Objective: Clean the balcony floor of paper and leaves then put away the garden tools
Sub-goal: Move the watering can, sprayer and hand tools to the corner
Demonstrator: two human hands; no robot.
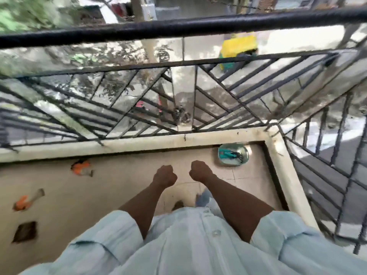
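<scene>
My left hand [164, 176] and my right hand [200, 171] hang side by side over the beige balcony floor [111, 191], both curled into fists with nothing in them. Two orange-handled garden tools lie on the floor at the left: one [81, 168] near the kerb, another [28, 199] closer to me. A dark brown leaf [25, 231] lies at the far left. A clear container [233, 155] with a teal-handled tool inside sits in the far right corner. A small brown scrap [178, 204] lies by my feet.
A low cream kerb [139, 144] borders the floor, topped by a black metal railing [178, 26] ahead and to the right. The street lies far below beyond it. The view is motion-blurred.
</scene>
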